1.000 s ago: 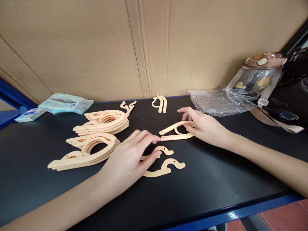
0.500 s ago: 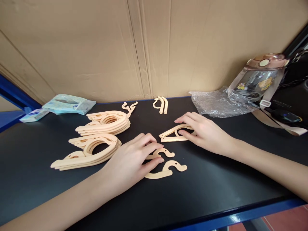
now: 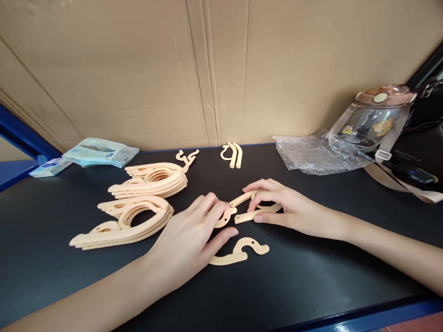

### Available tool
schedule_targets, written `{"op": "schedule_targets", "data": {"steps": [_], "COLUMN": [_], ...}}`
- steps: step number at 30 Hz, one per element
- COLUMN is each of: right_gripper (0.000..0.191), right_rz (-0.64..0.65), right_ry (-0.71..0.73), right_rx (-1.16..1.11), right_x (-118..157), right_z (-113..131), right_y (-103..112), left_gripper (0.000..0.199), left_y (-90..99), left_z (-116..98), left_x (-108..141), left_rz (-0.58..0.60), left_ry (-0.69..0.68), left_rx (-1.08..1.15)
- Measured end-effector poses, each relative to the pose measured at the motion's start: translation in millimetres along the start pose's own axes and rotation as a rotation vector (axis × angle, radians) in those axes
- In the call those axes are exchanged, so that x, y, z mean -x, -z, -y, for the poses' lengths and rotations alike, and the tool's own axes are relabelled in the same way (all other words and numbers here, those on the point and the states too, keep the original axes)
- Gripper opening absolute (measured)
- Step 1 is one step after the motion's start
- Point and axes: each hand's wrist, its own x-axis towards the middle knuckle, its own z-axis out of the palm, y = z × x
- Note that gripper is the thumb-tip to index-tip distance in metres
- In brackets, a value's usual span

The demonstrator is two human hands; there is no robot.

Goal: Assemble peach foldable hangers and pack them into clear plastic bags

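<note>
My left hand (image 3: 197, 230) is closed around a beige hook piece (image 3: 227, 216), whose curved end pokes out between thumb and fingers; the rest is hidden under the hand. My right hand (image 3: 287, 205) grips a beige folding hanger frame (image 3: 246, 216) by its curved part, fingers on the far arm and thumb on the near one. The two arms spread toward my left hand, close to the hook piece. Nearer the front edge, another hook piece (image 3: 252, 245) lies with a curved arm (image 3: 230, 259) on the black table, partly behind my left hand.
Two stacks of beige hangers (image 3: 121, 235) (image 3: 152, 186) lie left. Loose hooks (image 3: 187, 159) and small curved parts (image 3: 235, 156) sit at the back. A tissue pack (image 3: 100, 153) is back left; a plastic bag (image 3: 318, 154), bottle (image 3: 372, 122) and strap are right.
My right hand has moved slightly nearer and closed on the hanger frame, whose arms are spread wider. In my left hand the hook piece has turned and shifted left.
</note>
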Motion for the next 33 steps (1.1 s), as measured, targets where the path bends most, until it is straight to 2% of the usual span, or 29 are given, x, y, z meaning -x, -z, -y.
{"op": "schedule_targets", "data": {"steps": [2, 5, 10, 17, 24, 28, 33], "right_gripper": [0.021, 0.021, 0.014, 0.016, 0.017, 0.016, 0.013], "right_rz": [0.029, 0.061, 0.088, 0.137, 0.118, 0.113, 0.116], "right_ry": [-0.014, -0.043, -0.061, -0.053, -0.065, -0.085, -0.099], "right_rx": [-0.062, -0.121, -0.145, -0.191, -0.16, -0.17, -0.21], "right_x": [-1, -2, -3, 0, 0, -1, -1], "right_z": [0, -1, 3, 13, 13, 14, 15], "right_y": [1, 4, 7, 3, 2, 1, -1], "left_gripper": [0.018, 0.025, 0.026, 0.035, 0.035, 0.035, 0.037], "left_y": [0.9, 2.6, 6.3, 7.3, 0.8, -1.9, -1.6], "left_z": [-1, 1, 1, -4, -1, -1, -2], "left_x": [-1, -1, 0, 0, 2, 3, 3], "left_rz": [0.022, 0.057, 0.131, 0.129, 0.115, 0.144, 0.106], "left_ry": [-0.023, -0.059, -0.085, -0.049, -0.059, -0.051, -0.119], "left_rx": [-0.032, -0.016, 0.052, 0.023, 0.08, 0.01, -0.141]}}
